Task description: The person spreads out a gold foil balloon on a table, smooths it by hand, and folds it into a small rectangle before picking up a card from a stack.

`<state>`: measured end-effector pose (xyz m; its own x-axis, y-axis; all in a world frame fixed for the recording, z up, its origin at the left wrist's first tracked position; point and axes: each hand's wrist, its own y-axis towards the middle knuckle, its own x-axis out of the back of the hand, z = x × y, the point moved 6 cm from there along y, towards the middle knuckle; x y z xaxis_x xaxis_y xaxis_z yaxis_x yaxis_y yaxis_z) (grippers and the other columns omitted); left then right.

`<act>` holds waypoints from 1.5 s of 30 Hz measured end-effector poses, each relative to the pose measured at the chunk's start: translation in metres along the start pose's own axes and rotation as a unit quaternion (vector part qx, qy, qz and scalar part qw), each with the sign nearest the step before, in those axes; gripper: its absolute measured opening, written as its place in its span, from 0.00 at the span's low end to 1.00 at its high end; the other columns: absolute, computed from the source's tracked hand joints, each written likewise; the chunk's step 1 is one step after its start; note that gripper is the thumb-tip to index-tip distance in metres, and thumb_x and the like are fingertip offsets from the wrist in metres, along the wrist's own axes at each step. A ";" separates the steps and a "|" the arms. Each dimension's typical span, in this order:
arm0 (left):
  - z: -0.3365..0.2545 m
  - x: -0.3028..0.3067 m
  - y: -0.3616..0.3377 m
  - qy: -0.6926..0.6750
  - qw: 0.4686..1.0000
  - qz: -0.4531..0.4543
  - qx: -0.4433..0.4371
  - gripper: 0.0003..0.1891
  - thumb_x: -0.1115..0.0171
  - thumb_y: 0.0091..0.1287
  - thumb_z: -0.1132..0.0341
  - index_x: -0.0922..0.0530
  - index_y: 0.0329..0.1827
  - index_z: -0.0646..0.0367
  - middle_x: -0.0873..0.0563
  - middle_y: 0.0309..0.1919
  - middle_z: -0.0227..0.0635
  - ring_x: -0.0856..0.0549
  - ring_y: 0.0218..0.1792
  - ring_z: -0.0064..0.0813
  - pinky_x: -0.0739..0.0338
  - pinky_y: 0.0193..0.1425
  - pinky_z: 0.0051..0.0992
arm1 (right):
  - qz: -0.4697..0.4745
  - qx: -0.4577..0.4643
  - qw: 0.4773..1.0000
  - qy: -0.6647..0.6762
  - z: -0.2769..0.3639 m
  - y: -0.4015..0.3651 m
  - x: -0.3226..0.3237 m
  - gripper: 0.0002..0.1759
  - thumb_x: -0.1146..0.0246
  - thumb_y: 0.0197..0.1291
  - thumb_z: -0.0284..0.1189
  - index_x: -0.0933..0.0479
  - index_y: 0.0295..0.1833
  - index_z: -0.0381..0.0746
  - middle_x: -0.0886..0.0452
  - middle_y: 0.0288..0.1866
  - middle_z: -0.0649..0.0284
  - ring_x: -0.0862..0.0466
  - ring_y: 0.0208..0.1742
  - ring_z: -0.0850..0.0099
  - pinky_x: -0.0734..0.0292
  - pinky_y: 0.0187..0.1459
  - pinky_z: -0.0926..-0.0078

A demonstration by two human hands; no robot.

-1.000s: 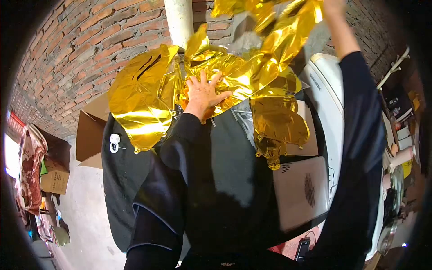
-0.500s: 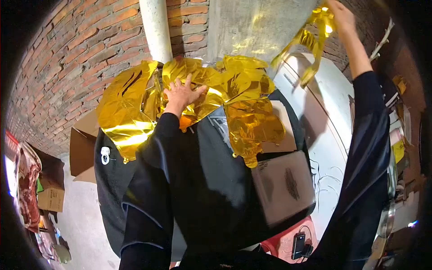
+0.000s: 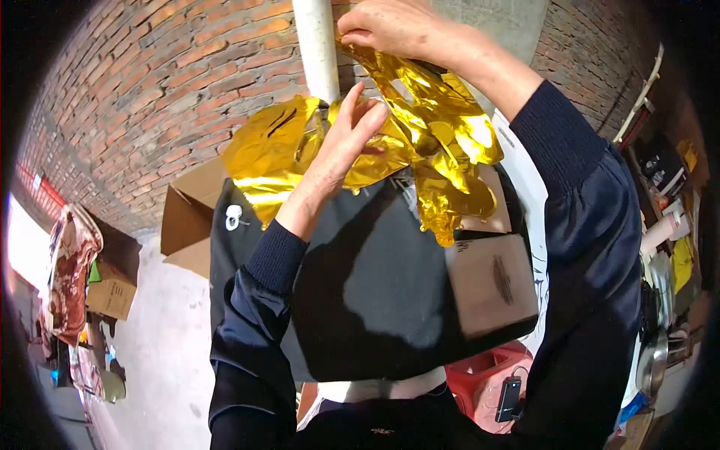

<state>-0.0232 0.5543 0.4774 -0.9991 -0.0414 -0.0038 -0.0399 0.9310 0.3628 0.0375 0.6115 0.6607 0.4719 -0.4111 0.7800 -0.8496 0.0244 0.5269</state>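
Flat, uninflated gold foil balloons (image 3: 274,142) lie across the far part of a black-covered table (image 3: 360,292). My right hand (image 3: 390,30) is raised at the top centre, its fingers closed on the edge of a gold foil balloon (image 3: 442,112). That piece hangs in creased folds down to the right, over other foil. My left hand (image 3: 349,135) is held over the middle of the foil, thumb and forefinger apart; its other fingers are partly hidden. I see nothing held in it.
A translucent plastic packet (image 3: 495,285) lies at the table's right. A small white roll (image 3: 233,217) sits at the left edge. Behind are a white pipe (image 3: 316,52) and a brick wall. A cardboard box (image 3: 187,225) stands left, a red stool (image 3: 480,375) below right.
My right hand has swung from the upper right to the top centre with foil in it. My left hand has lifted off the foil it was pressing. The view has shifted.
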 end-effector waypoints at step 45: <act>0.087 0.130 -0.295 0.597 0.796 -0.067 -0.077 0.12 0.34 0.62 0.79 0.15 0.46 0.52 0.10 0.50 0.29 0.16 0.57 0.37 0.28 0.57 0.36 | 0.040 0.024 0.948 0.315 0.374 -0.251 -0.060 0.06 0.35 0.62 0.29 0.22 0.43 0.41 0.21 0.38 0.64 0.13 0.40 0.65 0.15 0.32 0.67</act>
<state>-0.1422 0.3061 0.2888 -0.2601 -0.5366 0.8027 -0.0505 0.8378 0.5437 0.1346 0.2889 0.3556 0.4405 0.2160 0.8714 -0.8909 -0.0142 0.4539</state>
